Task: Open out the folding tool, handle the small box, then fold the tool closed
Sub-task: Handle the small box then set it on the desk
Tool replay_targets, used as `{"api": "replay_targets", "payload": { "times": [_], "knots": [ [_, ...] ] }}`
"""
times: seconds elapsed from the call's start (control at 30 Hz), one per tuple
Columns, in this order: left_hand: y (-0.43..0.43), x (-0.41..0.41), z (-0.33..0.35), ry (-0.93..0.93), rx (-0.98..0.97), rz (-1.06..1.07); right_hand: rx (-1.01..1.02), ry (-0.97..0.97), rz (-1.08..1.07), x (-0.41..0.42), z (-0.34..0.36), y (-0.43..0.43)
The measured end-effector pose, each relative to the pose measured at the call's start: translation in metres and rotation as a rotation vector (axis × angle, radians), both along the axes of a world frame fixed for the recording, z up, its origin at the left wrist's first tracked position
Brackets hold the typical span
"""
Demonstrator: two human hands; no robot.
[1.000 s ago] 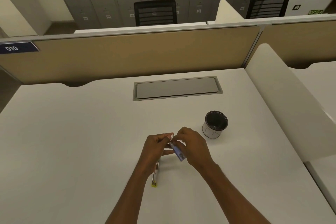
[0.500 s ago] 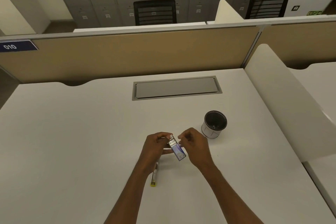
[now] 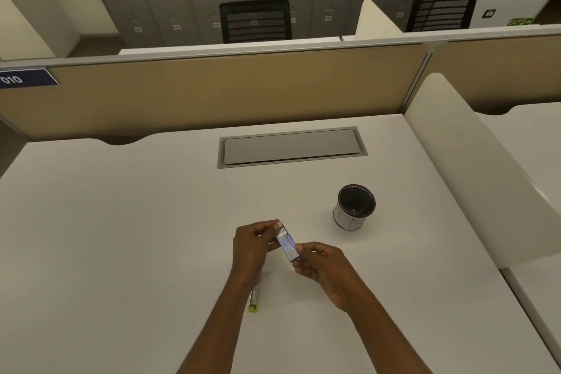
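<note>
A small blue and white box (image 3: 287,244) is held just above the white desk (image 3: 121,237) between both hands. My left hand (image 3: 253,247) grips its far end, where the white top shows. My right hand (image 3: 321,264) pinches its near end with thumb and fingertips. The folding tool (image 3: 253,300), a slim silver piece with a yellow tip, lies on the desk under my left wrist, partly hidden by the forearm.
A black-lined cup (image 3: 354,206) with a white outside stands to the right of the hands. A grey cable hatch (image 3: 291,147) is set into the desk further back. A tan partition (image 3: 212,91) closes the far edge and a white divider (image 3: 473,173) the right side.
My right hand has slid from the box's far end down to its near end. The box now shows more of its blue face. The tool on the desk has not moved.
</note>
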State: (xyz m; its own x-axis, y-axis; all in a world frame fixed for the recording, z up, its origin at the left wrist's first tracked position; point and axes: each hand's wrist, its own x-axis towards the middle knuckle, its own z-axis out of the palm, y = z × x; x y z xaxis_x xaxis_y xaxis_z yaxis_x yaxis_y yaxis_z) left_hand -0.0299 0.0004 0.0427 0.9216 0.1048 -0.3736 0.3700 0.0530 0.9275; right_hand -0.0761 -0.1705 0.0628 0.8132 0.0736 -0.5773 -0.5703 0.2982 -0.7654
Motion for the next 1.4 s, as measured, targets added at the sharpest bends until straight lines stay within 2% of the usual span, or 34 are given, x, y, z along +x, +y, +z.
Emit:
{"api": "replay_targets", "payload": {
  "times": [0.17,0.6,0.67,0.77,0.87,1.03,1.23,1.4],
  "knots": [
    [-0.003,0.000,0.000,-0.021,-0.010,-0.003,0.007,-0.040,-0.035,-0.001,-0.004,0.002],
    [-0.007,0.001,0.010,-0.026,-0.059,-0.290,-0.051,-0.024,-0.202,0.006,-0.014,0.001],
    [-0.007,0.003,0.007,-0.067,0.017,-0.389,-0.048,-0.002,-0.227,0.006,-0.016,-0.002],
    [-0.012,0.004,-0.008,-0.152,0.231,-0.541,-0.065,0.029,-0.255,0.007,-0.020,-0.007],
    [-0.020,0.010,-0.024,-0.282,0.450,-0.639,-0.154,0.046,-0.275,0.007,-0.028,-0.012],
    [-0.039,0.025,-0.038,-0.355,0.632,-0.805,-0.327,0.061,-0.293,0.007,-0.038,-0.018],
    [-0.044,0.042,-0.059,-0.314,0.767,-0.792,-0.581,0.018,-0.283,0.008,-0.046,-0.021],
    [-0.049,0.040,-0.069,-0.362,0.850,-0.755,-0.631,-0.013,-0.294,0.004,-0.049,-0.022]
  ]
}}
